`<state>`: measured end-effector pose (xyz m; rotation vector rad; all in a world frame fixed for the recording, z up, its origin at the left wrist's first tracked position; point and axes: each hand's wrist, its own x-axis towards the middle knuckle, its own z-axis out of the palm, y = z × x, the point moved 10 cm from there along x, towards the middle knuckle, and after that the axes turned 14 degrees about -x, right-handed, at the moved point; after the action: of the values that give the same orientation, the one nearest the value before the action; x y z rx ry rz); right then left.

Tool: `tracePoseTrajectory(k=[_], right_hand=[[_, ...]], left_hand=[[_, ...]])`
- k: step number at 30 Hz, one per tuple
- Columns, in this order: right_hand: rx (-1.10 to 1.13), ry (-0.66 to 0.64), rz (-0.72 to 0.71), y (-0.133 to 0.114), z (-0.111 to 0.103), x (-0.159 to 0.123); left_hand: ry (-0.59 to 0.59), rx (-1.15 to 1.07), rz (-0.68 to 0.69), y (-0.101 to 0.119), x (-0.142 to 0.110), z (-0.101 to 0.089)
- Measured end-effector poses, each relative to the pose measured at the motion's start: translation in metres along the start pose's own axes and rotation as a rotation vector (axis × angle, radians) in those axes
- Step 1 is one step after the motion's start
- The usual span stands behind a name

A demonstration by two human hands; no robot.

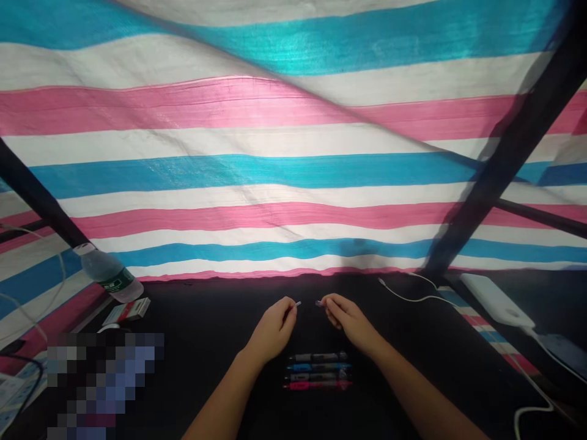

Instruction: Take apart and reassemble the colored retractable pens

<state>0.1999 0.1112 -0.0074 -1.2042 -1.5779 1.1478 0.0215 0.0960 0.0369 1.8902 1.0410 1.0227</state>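
Squarely above the bench [206,342], seen from my remote seat, the left hand [271,330] and the right hand [349,321] turn in toward each other at the middle of the frame. The left fingers [285,310] pinch shut on a thin pale stick [297,304], while the right fingers [332,308] close on a small purple piece [318,303], too small for me to identify. The two held pieces sit near each other, not touching; I judge the fingertip grip keeps them raised in the head camera's sight.

Just below, four pens [318,371] lie in a neat parallel row, apparently spaced so that each can be lifted alone. A water bottle [110,275] lies at the far left near a small box [126,311], and a white power bank [495,299] sits far right with its white cable [406,298] trailing along the bench. Both stand well apart from the hands, leaving them wide working room on either side. The bench's far edge meets a striped sheet [293,177], which limits reach forward. A dark pole [504,146] crosses the sheet at right.
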Motion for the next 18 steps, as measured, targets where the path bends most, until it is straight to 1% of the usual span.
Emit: tracePoseTrajectory(k=[2, 5, 8, 10, 13, 18], right_hand=[[0.136, -0.071, 0.061, 0.007, 0.012, -0.001], [0.255, -0.176, 0.096, 0.009, 0.028, -0.005], [0.269, -0.249, 0.094, 0.008, 0.039, -0.009], [0.249, -0.277, 0.083, 0.004, 0.043, -0.011], [0.192, -0.254, 0.056, -0.002, 0.039, -0.011], [0.089, -0.120, 0.037, -0.007, 0.021, -0.006]], left_hand=[[0.002, -0.062, -0.011, -0.001, -0.001, 0.005], [0.010, -0.140, -0.040, -0.006, -0.001, 0.012], [0.025, -0.183, -0.018, -0.005, -0.001, 0.016], [0.040, -0.194, 0.007, -0.003, -0.001, 0.015], [0.087, -0.232, 0.003, -0.001, 0.000, 0.009], [0.170, -0.261, -0.021, -0.004, 0.000, -0.002]])
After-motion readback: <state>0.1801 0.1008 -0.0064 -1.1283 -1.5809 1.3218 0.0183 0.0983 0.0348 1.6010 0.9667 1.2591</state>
